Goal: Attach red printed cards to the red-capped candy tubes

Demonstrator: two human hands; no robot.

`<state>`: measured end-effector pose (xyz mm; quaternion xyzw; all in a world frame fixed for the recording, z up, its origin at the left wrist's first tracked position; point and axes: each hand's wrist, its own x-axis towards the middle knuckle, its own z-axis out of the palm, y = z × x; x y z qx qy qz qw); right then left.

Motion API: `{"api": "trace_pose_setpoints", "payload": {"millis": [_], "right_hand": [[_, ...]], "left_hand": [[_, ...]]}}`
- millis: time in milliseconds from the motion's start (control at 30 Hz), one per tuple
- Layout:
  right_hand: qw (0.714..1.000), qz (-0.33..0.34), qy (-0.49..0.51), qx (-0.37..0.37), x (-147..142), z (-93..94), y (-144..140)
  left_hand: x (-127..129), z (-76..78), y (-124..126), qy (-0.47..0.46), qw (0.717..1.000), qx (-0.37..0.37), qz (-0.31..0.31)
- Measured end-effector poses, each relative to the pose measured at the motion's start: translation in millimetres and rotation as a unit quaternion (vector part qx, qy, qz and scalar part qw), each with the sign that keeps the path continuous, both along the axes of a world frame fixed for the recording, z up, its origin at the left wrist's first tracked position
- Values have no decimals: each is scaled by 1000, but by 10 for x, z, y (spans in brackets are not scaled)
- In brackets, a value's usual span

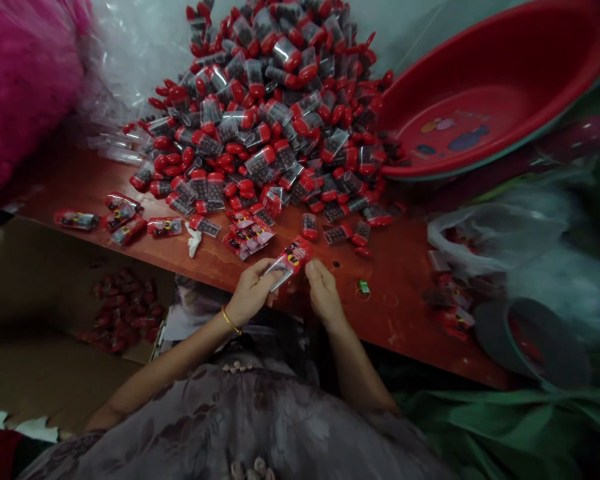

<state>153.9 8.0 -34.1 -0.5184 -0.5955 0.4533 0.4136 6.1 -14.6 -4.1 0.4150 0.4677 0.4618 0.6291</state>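
Head view shows my left hand [253, 290] and right hand [323, 288] together at the near edge of the red table [405, 300], both pinching one small red packet [290, 260]: my left fingers are closed on its clear lower end, my right fingertips pressed on its red upper end. The packet hangs just above the table edge, tilted, on the near side of the big heap [275, 113].

That heap of red-capped clear packets fills the far middle of the table. Just nearer than it lies a small stack of flat red packets [247, 235], and to its near left a few more flat packets [123, 220] lie in a loose row. Right of the heap a red basin [500, 87] leans tilted; I see only printed shapes on its floor. Below the table, left of the heap, a cardboard box [45, 293] holds a dim cluster of red packets [123, 310]. Far right of the heap, a clear bag [480, 233] holds something red, blurred.
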Motion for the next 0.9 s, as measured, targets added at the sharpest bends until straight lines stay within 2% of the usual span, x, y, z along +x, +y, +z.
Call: {"api": "trace_pose_setpoints", "payload": {"millis": [67,133,300,400,467,600,700,800,900], "right_hand": [[998,-18,50,-25,-33,21,51],[997,-47,62,-18,-74,34,80],[985,-146,-56,74,-53,88,193],[966,-203,-110,116,42,118,348],[965,-197,-124,124,91,112,443],[969,-124,-180,112,95,7,517],[944,-83,-297,116,56,-80,497],[910,-67,-369,173,24,-56,448],[906,-50,-332,256,-2,99,347]], "left_hand": [[-22,-15,-18,2,1000,-1,-21],[-37,-34,-32,20,999,2,-41],[-60,-154,-53,79,991,28,-100],[-64,-226,-60,78,990,52,-101],[-64,-246,-51,48,995,44,-80],[-75,-208,-6,-16,999,26,-21],[-102,-156,17,-48,998,26,7],[-124,-141,17,-61,998,24,7],[-122,-178,8,-30,999,27,3]]}}
